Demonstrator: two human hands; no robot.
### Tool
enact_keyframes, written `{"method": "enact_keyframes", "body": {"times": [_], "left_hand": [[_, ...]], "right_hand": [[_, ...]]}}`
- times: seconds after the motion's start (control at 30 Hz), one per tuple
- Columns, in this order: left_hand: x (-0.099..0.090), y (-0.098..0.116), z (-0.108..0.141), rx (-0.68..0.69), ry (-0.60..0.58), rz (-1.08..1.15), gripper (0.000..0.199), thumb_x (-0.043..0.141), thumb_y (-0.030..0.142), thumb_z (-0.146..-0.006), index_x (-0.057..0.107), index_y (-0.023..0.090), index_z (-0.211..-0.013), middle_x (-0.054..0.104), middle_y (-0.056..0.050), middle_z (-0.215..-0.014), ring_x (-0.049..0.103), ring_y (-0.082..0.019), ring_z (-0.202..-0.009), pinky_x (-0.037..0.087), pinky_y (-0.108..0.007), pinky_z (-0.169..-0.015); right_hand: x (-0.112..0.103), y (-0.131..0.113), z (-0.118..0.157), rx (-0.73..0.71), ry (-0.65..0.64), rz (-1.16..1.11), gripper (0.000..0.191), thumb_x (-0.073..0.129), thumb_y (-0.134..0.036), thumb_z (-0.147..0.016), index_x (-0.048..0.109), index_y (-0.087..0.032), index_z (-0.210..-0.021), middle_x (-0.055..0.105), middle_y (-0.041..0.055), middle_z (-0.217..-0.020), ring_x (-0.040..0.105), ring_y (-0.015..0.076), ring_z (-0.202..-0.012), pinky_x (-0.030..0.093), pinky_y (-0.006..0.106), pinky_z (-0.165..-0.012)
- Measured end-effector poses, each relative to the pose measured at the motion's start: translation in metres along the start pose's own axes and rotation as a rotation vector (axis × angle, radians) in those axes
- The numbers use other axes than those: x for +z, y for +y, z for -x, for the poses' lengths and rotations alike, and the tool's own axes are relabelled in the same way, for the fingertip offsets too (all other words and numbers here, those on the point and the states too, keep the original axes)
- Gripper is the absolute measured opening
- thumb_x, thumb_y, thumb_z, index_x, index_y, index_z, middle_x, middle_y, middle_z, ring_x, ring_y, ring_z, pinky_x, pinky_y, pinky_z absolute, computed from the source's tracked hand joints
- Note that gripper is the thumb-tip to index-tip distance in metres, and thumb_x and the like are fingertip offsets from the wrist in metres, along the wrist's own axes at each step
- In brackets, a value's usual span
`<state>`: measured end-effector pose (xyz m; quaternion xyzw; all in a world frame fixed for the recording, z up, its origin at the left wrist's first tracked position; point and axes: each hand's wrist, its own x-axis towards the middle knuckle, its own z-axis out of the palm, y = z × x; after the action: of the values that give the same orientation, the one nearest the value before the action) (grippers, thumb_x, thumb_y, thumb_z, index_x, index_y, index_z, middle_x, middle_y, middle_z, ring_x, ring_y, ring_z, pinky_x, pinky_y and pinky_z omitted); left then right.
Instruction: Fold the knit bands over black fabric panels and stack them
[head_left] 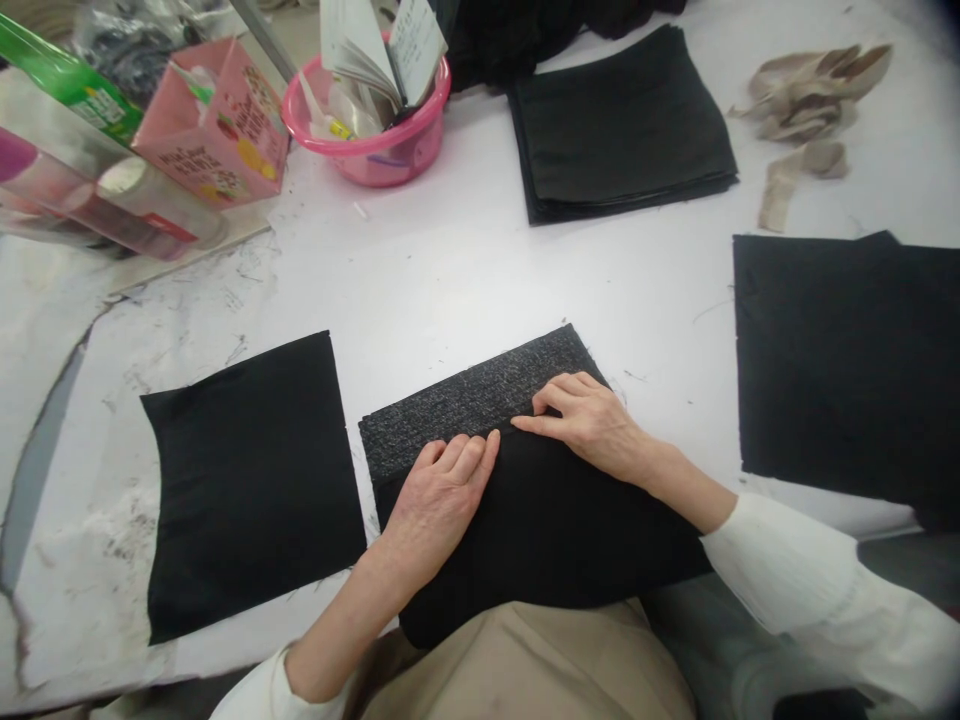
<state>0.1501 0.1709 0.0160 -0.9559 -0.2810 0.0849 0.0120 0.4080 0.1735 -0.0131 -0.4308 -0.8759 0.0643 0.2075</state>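
A black fabric piece (555, 540) lies in front of me and hangs over the table's front edge toward my lap. Along its far side runs a speckled dark grey strip (465, 393). My left hand (444, 492) presses bent fingers together on the seam between the black and the grey; the thumb tip points to the right. On the same seam, just to the right, my right hand (589, 420) pinches the cloth between thumb and curled fingers. The fingertips of both hands are close but apart.
Separate black panels lie left (255, 490) and right (847, 370) on the white table (465, 260). Farther back are a black fabric stack (630, 130), beige strips (810, 100), a pink basin (367, 160) holding a notebook, and a pink box (195, 150) beside bottles.
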Motion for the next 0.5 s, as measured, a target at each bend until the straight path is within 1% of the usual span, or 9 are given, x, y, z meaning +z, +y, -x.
{"method": "enact_keyframes", "body": {"times": [0.1, 0.2, 0.37, 0.5], "left_hand": [[-0.0019, 0.0004, -0.0025, 0.000, -0.010, 0.004, 0.053, 0.039, 0.005, -0.093, 0.034, 0.009, -0.146, 0.055, -0.012, -0.118, 0.053, -0.023, -0.108, 0.046, -0.039, -0.090], [-0.0028, 0.0004, -0.0053, -0.001, -0.016, 0.024, 0.055, 0.041, 0.006, -0.093, 0.032, 0.011, -0.147, 0.056, -0.011, -0.115, 0.054, -0.023, -0.105, 0.047, -0.039, -0.087], [-0.0018, 0.0014, -0.0088, 0.004, 0.009, 0.043, 0.052, 0.041, 0.006, -0.094, 0.035, 0.011, -0.145, 0.054, -0.012, -0.121, 0.051, -0.023, -0.114, 0.044, -0.039, -0.094], [-0.0019, 0.0012, -0.0105, 0.018, 0.000, 0.042, 0.050, 0.041, 0.006, -0.094, 0.037, 0.009, -0.144, 0.055, -0.012, -0.120, 0.052, -0.023, -0.112, 0.043, -0.038, -0.093]], "right_hand": [[-0.0002, 0.0023, 0.0018, 0.023, 0.027, -0.060, 0.026, 0.051, -0.021, -0.096, 0.068, -0.033, -0.113, 0.062, 0.0029, -0.096, 0.050, 0.0155, -0.094, 0.038, 0.031, -0.081], [-0.0012, 0.0036, 0.0027, 0.038, 0.030, -0.092, 0.027, 0.051, -0.020, -0.096, 0.069, -0.034, -0.111, 0.062, 0.0027, -0.098, 0.051, 0.0151, -0.095, 0.039, 0.031, -0.081], [-0.0027, 0.0036, 0.0032, 0.053, 0.017, -0.089, 0.027, 0.051, -0.018, -0.096, 0.070, -0.031, -0.109, 0.063, 0.0035, -0.098, 0.051, 0.0154, -0.095, 0.039, 0.031, -0.080], [-0.0026, 0.0044, 0.0044, 0.066, 0.014, -0.081, 0.025, 0.051, -0.019, -0.096, 0.069, -0.031, -0.109, 0.063, 0.0032, -0.098, 0.051, 0.0158, -0.095, 0.038, 0.032, -0.080]]}}
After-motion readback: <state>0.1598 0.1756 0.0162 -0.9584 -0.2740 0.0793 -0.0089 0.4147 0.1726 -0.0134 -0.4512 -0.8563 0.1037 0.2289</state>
